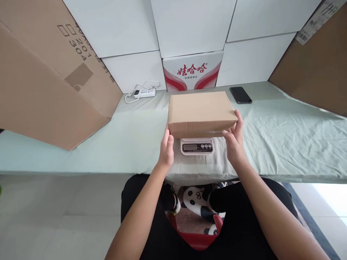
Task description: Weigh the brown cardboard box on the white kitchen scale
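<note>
A: Cardboard on the far left, a big brown carton [46, 83] tipped against the white wall, printed digits running down its face. What sits next to it?

B: A white power strip [145, 93] with its cable looped, lying on the pale green cloth [284, 137] that covers the table. Behind it a red and white printed box [193, 72] stands against the wall panels.

A: And now the middle, where the action is!

B: The left hand [166, 150] is up at the near left corner of a plain brown box [201, 112], fingers pressed flat to its side, thumb at the front edge. The box is closed, lying flat and level, right on top of a small white scale [197, 146].

A: Can you read the scale?

B: No, the display is too small; only its front strip with the screen and buttons pokes out beneath the box.

A: Right side?

B: The right hand [234, 142] grips the near right corner, fingers curled up round the end of the box, thumb against the front face. So both hands hold the box, one on each end.

A: Further right?

B: A dark phone [240, 95] lies flat on the cloth, just beyond the box's far right corner and apart from it. Then another brown carton [317, 65] leans in at the right edge, a barcode label at its top
</note>
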Available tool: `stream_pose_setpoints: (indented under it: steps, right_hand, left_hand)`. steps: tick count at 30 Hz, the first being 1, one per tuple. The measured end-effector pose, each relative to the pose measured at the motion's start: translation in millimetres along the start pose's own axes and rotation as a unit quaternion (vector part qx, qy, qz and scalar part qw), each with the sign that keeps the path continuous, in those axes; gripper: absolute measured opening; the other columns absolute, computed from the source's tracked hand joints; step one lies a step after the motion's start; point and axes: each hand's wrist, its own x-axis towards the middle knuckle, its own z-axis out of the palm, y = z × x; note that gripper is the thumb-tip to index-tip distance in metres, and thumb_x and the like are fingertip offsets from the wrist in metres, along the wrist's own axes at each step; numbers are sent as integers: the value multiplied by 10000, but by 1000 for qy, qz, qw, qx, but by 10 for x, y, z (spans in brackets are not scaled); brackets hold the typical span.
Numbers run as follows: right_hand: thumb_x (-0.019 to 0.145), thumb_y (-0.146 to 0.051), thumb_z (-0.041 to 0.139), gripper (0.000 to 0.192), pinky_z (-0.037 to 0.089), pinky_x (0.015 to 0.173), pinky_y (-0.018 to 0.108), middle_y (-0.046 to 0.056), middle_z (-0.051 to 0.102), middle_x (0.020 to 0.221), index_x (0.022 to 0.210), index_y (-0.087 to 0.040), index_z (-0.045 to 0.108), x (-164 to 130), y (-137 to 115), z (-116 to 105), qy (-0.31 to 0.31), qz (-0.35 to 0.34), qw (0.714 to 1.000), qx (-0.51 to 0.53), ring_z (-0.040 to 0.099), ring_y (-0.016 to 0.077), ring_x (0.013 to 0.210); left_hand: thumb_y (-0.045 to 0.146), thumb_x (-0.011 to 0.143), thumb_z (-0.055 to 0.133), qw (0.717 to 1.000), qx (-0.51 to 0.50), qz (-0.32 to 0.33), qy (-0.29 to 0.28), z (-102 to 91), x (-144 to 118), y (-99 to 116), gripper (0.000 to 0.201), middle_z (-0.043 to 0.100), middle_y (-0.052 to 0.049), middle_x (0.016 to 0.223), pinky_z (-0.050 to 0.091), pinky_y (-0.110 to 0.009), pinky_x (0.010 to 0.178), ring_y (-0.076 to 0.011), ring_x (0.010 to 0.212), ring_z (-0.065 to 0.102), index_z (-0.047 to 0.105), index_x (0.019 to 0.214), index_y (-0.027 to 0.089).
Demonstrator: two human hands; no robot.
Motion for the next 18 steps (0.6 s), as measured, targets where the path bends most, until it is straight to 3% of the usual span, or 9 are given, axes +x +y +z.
stream_pose_setpoints:
  steps: [5,18]
  right_hand:
    - [939,-587,714,924,399,1393,717,38,394,1856,1746,-447,286,-3,-47,9,9,6,1000,22,372,393,1747]
    - [925,-583,711,937,402,1384,731,64,439,1818,1741,-446,271,42,-25,12,7,14,1000,22,376,399,1744]
  left_hand:
    - [816,1084,394,1000,3,11,1,6,47,-40,811,412,-24,1884,299,-475,1457,-319,1795,285,441,1755,363]
    - [793,1094,414,1000,-3,13,-6,-4,57,-49,787,387,-12,1895,303,-492,1458,-323,1795,281,433,1760,374]
